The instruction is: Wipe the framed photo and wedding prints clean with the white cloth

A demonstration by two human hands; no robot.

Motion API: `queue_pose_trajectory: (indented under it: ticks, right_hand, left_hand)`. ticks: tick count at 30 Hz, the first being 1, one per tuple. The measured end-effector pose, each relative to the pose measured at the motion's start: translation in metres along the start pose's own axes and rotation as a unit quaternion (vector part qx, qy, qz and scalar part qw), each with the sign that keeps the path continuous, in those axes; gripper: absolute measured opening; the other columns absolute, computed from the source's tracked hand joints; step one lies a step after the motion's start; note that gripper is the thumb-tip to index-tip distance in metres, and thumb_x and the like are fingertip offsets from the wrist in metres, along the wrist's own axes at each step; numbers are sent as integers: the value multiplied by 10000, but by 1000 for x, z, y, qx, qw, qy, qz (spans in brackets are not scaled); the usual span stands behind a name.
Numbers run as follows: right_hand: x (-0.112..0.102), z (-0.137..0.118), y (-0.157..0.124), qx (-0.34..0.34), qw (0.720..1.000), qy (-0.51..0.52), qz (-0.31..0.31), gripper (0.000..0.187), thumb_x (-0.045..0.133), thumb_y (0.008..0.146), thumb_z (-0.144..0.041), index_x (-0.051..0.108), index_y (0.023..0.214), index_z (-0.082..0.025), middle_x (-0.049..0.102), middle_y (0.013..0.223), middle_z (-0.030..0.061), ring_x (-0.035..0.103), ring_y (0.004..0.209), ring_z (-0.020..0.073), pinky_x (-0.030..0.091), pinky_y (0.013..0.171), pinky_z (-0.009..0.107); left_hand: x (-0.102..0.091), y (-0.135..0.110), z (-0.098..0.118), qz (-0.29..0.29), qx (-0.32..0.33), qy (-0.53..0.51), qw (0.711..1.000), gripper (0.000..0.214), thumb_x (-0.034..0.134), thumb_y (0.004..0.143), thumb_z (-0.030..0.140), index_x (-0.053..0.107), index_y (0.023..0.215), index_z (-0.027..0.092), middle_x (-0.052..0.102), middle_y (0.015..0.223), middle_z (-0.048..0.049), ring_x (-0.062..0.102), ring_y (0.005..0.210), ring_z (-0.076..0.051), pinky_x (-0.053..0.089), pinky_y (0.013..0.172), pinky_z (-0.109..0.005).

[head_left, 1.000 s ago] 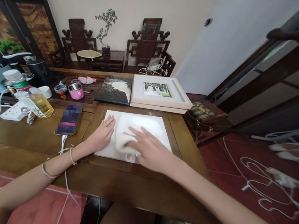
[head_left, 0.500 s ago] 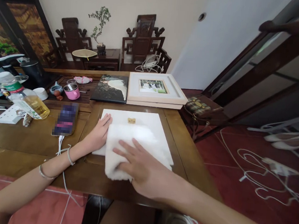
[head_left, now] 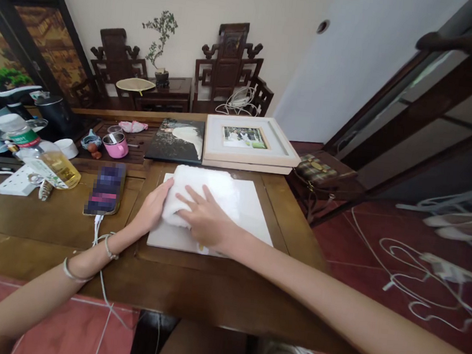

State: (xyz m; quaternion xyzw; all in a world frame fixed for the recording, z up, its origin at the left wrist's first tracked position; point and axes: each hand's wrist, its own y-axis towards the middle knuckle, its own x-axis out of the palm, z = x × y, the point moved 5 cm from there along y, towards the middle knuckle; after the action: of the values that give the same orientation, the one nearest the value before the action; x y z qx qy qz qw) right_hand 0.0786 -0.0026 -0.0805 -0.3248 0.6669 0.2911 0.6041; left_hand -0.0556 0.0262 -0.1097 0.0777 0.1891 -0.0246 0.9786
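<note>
- Right hand (head_left: 202, 218): grip flat, fingers spread, pressing down on the cloth (head_left: 214, 186) without closing round it.
- Left hand (head_left: 152, 208): open, resting against the cloth's left edge.
- I read this as a wiping stroke. The next move calls for even pressure, with the white board (head_left: 253, 215) braced.
- The cloth sits on the board's far-left part, its long axis left-right across the table (head_left: 48, 220).

The white fluffy cloth (head_left: 213, 189) lies on the white square board (head_left: 253, 212), flat on the brown wooden table (head_left: 47, 225). The right hand (head_left: 204, 218) rests on the cloth and the left hand (head_left: 152, 208) at the board's 9 o'clock edge. From the board, the flat dark phone (head_left: 105, 189) lies at 9 o'clock, the pink round mug (head_left: 116, 146) at 10, the dark unframed photo print (head_left: 176, 140) at 11 and the pale wooden picture frame (head_left: 250, 142) at 12.
</note>
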Motion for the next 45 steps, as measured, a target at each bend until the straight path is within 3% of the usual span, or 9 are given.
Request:
queue_pose_trajectory:
  ticks: [6,12,20,26,30,34,39,41,45]
  right_hand:
    - [-1,-53,-53,-159,984,73,-14,334,531,751,-102,677,1044,-163,464,1430,125,249,1386,355,180,1099,623]
    - [-26,-26,-71,-58,990,127,-36,414,464,706,-20,663,1041,-163,618,1254,145,372,1342,271,205,1127,518]
    - [-29,53,-21,32,985,159,55,461,408,667,-21,656,1025,-173,673,1080,122,571,1060,302,415,890,444]
    - [-25,50,44,-29,968,237,76,374,377,732,-60,663,935,-189,708,1010,26,602,928,205,409,850,309]
    - [-29,54,51,-2,966,242,95,384,389,752,-105,668,1007,-174,681,1142,55,587,1013,238,410,869,323]
    - [-30,88,14,53,968,222,106,416,397,753,-129,665,1067,-183,658,1203,65,570,1078,265,398,928,367]
    - [-21,121,-61,122,969,186,105,383,402,734,-145,671,1004,-175,716,999,80,629,965,306,451,893,482]
    - [-13,111,-89,116,978,144,97,483,393,667,-80,645,1058,-207,687,1116,58,568,1144,297,387,1004,529]
    - [0,58,-137,36,990,123,62,506,401,574,-10,656,962,-212,371,1496,39,190,1417,264,174,1145,554]
  left_hand:
    - [0,-5,13,22,34,52,998,551,273,956,422,500,1322,77,425,1451,-118,365,1366,-235,221,1158,-406]
    - [22,-22,15,-98,112,295,944,484,223,979,312,440,1354,97,399,1466,-147,299,1400,-243,180,1149,-526]
    - [27,-27,6,-88,140,394,904,462,264,972,251,347,1403,107,346,1489,-179,257,1414,-274,247,1128,-531]
    - [26,-27,11,-80,157,389,904,458,293,952,202,373,1393,112,385,1458,-177,312,1382,-299,265,1112,-560]
    - [24,-27,5,-75,156,373,912,462,299,948,197,371,1397,113,382,1459,-185,310,1385,-297,277,1107,-559]
    - [24,-27,2,-74,155,379,909,458,299,945,191,380,1385,94,367,1473,-185,285,1400,-282,269,1118,-540]
    - [24,-28,3,-63,159,376,911,459,326,934,188,387,1382,108,393,1460,-178,304,1394,-265,276,1121,-520]
    - [24,-27,3,-60,152,371,914,462,327,936,194,381,1386,105,394,1460,-177,304,1394,-260,268,1125,-519]
    - [25,-27,2,-73,140,369,916,472,305,947,208,355,1401,89,346,1490,-177,259,1414,-252,235,1139,-519]
